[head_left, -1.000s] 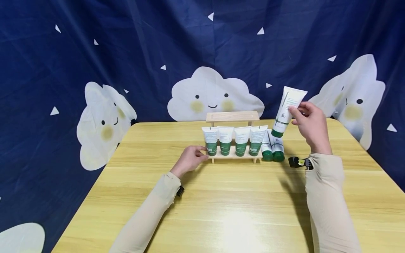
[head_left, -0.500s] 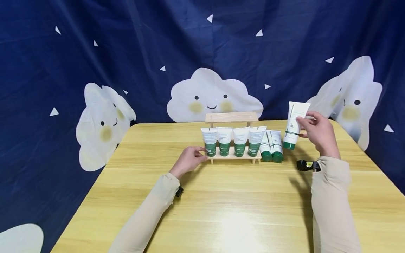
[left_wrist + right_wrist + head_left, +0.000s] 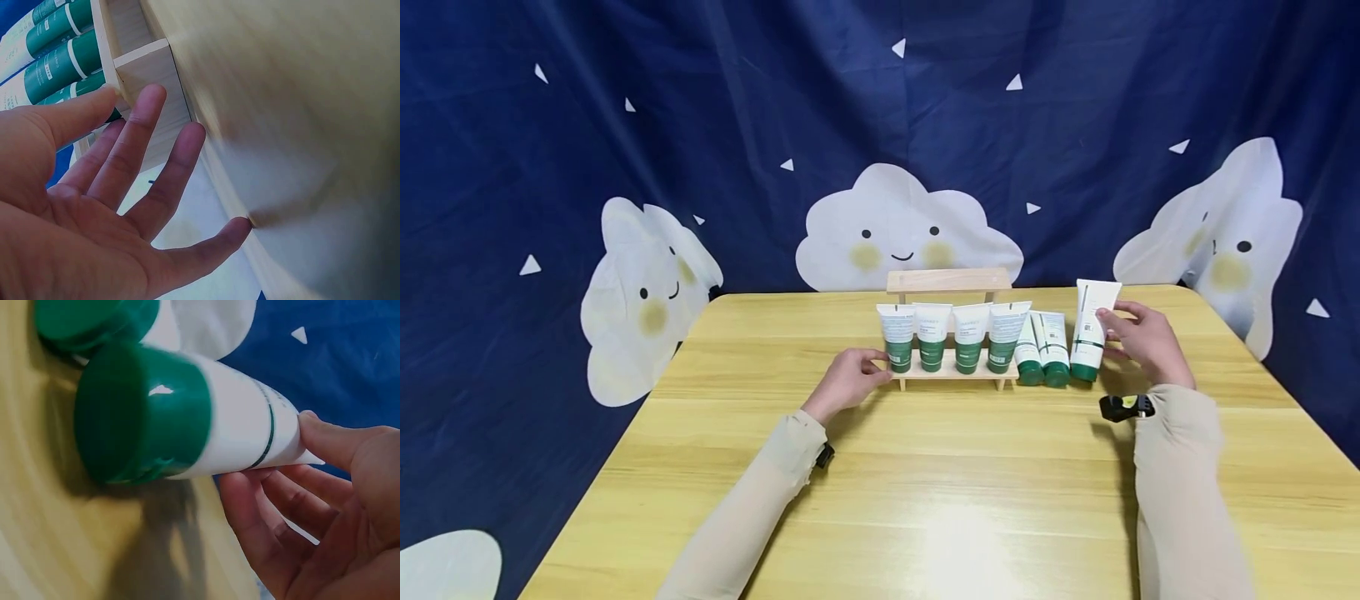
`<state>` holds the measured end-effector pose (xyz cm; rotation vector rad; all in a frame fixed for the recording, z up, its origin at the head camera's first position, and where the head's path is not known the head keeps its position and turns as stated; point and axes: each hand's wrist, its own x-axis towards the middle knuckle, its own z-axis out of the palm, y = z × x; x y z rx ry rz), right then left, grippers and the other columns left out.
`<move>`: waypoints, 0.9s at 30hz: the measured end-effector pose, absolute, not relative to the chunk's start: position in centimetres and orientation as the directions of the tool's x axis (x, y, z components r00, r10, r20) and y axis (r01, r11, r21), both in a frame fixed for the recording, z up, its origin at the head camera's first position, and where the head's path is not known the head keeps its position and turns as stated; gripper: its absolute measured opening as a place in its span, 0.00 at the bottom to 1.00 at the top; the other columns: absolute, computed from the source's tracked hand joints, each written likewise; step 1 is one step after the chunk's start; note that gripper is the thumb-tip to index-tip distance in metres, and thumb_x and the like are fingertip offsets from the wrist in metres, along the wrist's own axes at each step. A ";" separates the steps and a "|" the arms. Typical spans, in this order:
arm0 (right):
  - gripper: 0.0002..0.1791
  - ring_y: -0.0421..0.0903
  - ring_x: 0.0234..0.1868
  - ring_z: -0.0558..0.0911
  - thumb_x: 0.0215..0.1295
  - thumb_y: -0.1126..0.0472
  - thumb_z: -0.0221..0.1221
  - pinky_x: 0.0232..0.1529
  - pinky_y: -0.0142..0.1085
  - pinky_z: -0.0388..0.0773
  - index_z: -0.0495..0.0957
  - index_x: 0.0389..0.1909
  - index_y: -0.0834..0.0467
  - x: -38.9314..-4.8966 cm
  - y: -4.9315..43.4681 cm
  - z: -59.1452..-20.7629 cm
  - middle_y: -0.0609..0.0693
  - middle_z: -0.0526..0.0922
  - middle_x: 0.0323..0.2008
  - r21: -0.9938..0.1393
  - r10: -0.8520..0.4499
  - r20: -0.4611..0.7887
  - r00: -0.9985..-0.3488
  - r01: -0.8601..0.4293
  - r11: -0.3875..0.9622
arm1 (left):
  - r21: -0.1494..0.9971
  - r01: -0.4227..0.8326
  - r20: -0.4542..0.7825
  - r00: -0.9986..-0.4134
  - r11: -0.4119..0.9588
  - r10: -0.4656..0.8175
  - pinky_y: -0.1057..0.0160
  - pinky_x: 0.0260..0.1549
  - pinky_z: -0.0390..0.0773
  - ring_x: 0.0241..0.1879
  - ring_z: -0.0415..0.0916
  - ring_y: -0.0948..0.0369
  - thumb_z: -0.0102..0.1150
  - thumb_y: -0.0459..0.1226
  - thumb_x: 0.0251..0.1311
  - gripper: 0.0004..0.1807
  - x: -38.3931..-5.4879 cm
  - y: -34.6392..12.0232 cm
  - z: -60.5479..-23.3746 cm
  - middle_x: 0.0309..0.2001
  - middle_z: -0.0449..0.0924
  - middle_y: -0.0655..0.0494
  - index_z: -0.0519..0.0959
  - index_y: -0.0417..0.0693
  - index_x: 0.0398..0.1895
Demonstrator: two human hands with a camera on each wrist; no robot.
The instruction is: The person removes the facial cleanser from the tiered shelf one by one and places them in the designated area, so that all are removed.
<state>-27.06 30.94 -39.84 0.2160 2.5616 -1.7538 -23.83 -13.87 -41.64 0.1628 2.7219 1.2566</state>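
Note:
A white squeeze tube (image 3: 1091,330) with a green cap is pinched by my right hand (image 3: 1150,342), thumb on the front and fingers behind. It leans slightly, cap down close over the table, as the right wrist view shows with its green cap (image 3: 144,415). My left hand (image 3: 848,382) holds the left end of a small wooden rack (image 3: 951,279). In the left wrist view its thumb lies at the shelf's corner (image 3: 122,78), the other fingers spread below. Several small white-and-green tubes (image 3: 972,337) stand cap down in a row on the lower shelf.
Two larger white tubes with green caps (image 3: 1051,348) lie side by side just right of the rack, left of the held tube. The wooden table (image 3: 880,475) stretches toward the front. A blue curtain (image 3: 737,125) with cloud prints hangs behind it.
My right hand has lowered the tube from above the lying tubes, first moving right, down to near the tabletop beside them. My left hand stays at the rack's end.

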 end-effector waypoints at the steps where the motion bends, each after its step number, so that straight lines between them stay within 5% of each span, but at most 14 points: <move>1: 0.41 0.30 0.35 0.81 0.77 0.45 0.52 0.44 0.39 0.86 0.53 0.78 0.69 -27.1 31.0 -40.2 0.34 0.77 0.34 -0.924 0.095 -0.113 -0.989 0.140 0.356 | 0.763 0.039 -0.082 -0.984 0.645 0.156 0.60 0.38 0.80 0.37 0.84 0.57 0.68 0.40 0.65 0.21 -23.8 -13.9 -41.7 0.37 0.88 0.53 0.82 0.46 0.60; 5: 0.39 0.32 0.31 0.82 0.78 0.46 0.52 0.39 0.36 0.86 0.55 0.74 0.70 -27.2 31.1 -41.3 0.37 0.78 0.31 -0.930 0.106 -0.125 -0.986 0.154 0.334 | 0.765 0.039 -0.082 -0.984 0.643 0.158 0.60 0.37 0.80 0.36 0.83 0.58 0.68 0.40 0.65 0.21 -23.9 -13.9 -41.7 0.37 0.87 0.53 0.82 0.46 0.60; 10: 0.24 0.35 0.27 0.81 0.78 0.51 0.53 0.33 0.34 0.85 0.60 0.57 0.66 -27.5 30.8 -42.6 0.40 0.77 0.29 -0.964 0.115 -0.145 -0.983 0.167 0.207 | 0.765 0.050 -0.074 -0.983 0.642 0.166 0.61 0.36 0.79 0.36 0.83 0.58 0.68 0.40 0.65 0.20 -23.8 -14.0 -41.7 0.37 0.87 0.53 0.83 0.45 0.59; 18: 0.38 0.31 0.34 0.78 0.78 0.48 0.52 0.37 0.32 0.84 0.53 0.72 0.72 -27.8 30.2 -43.5 0.48 0.74 0.42 -0.935 0.116 -0.197 -0.974 0.222 0.277 | 0.760 0.058 -0.066 -0.984 0.647 0.165 0.61 0.36 0.80 0.36 0.83 0.59 0.68 0.40 0.65 0.20 -23.8 -13.9 -41.6 0.37 0.87 0.52 0.83 0.46 0.59; 27: 0.39 0.28 0.37 0.79 0.77 0.52 0.55 0.42 0.28 0.83 0.53 0.75 0.74 -27.8 30.0 -43.3 0.61 0.69 0.61 -0.933 0.024 -0.197 -0.980 0.195 0.302 | 0.763 0.061 -0.062 -0.984 0.644 0.167 0.61 0.37 0.80 0.36 0.83 0.59 0.68 0.39 0.64 0.20 -23.8 -14.0 -41.7 0.37 0.88 0.52 0.83 0.45 0.59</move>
